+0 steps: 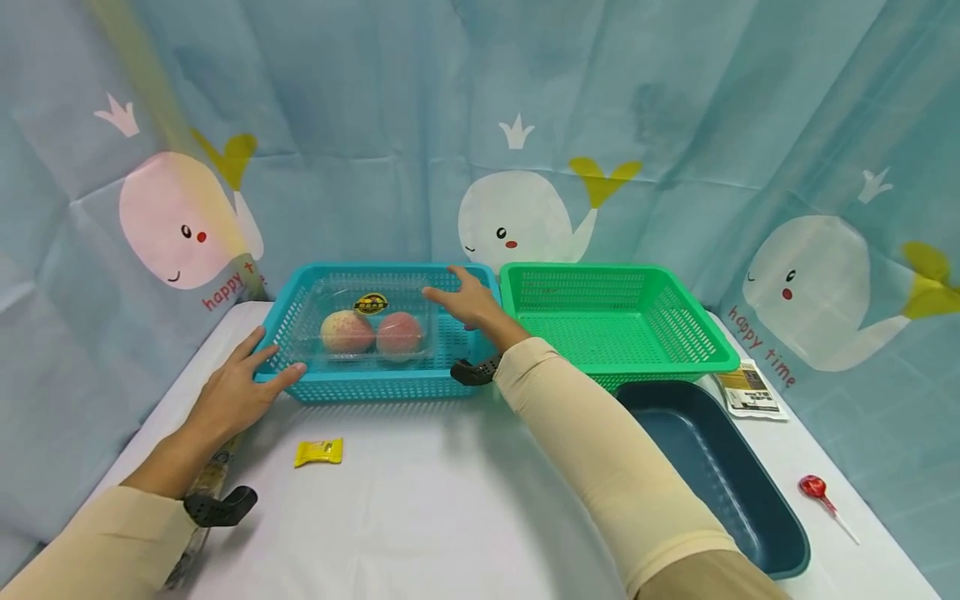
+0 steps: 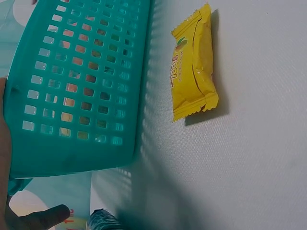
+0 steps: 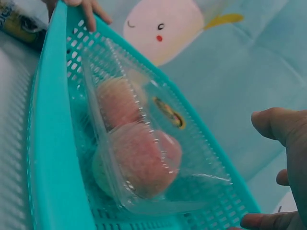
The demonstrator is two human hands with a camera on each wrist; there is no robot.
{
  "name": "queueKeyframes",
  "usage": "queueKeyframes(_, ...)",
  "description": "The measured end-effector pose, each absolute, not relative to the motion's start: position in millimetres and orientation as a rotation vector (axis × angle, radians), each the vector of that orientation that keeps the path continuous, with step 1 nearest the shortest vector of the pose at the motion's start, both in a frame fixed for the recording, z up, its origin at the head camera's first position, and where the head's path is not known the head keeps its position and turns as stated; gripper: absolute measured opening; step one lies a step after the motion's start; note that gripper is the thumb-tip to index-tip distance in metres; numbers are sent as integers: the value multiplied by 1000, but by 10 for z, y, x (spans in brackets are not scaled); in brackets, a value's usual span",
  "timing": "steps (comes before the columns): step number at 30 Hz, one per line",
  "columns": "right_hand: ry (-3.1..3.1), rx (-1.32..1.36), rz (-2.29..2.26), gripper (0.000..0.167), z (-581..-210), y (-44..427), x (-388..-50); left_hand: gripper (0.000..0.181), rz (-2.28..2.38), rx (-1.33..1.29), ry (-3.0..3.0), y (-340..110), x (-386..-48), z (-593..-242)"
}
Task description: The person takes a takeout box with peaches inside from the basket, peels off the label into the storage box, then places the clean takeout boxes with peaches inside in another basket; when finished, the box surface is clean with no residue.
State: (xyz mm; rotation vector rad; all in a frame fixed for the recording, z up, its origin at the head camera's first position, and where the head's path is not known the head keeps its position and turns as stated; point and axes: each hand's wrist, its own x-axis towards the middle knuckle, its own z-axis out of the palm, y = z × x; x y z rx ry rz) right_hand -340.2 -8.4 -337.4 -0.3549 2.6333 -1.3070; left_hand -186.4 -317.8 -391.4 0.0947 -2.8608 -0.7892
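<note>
A blue basket stands at the back left of the table, and a clear lidded box with two peaches lies in it. My left hand rests on the basket's left front corner, fingers spread over the rim; in the right wrist view its fingers show on that rim. Over the basket's right end, my right hand is spread with nothing held, to the right of the box. Whether its lower fingers touch the rim is unclear. Something small and purple is partly hidden under that hand.
A green basket stands to the right, with a dark blue tray before it. Beyond these are a white-and-gold packet and a red lollipop. A yellow packet lies in front of the blue basket; a clear package is under my left forearm.
</note>
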Motion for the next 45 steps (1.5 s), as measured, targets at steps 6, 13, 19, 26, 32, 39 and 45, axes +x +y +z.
queueKeyframes(6,2518,-261,-1380,80,-3461,-220,-3427,89,-791,108,-2855,-3182,-1854,-3896)
queueKeyframes(13,2426,-180,-1446,82,-3544,-280,-3446,88,-803,105,-2840,-3168,-1832,-3892)
queueKeyframes(19,2354,-20,-1488,92,-3585,-293,-3472,88,-806,84,-2840,-3138,-1840,-3886)
queueKeyframes(26,2304,-12,-1461,95,-3603,-301,-3495,89,-801,101,-2840,-3135,-1858,-3889)
queueKeyframes(32,2203,-116,-1499,81,-3616,-314,-3544,89,-805,105,-2844,-3131,-1856,-3887)
queueKeyframes(39,2124,-184,-1573,76,-3639,-359,-3560,87,-811,103,-2847,-3142,-1847,-3886)
queueKeyframes(45,2128,-244,-1734,65,-3643,-353,-3528,88,-812,114,-2860,-3145,-1845,-3894)
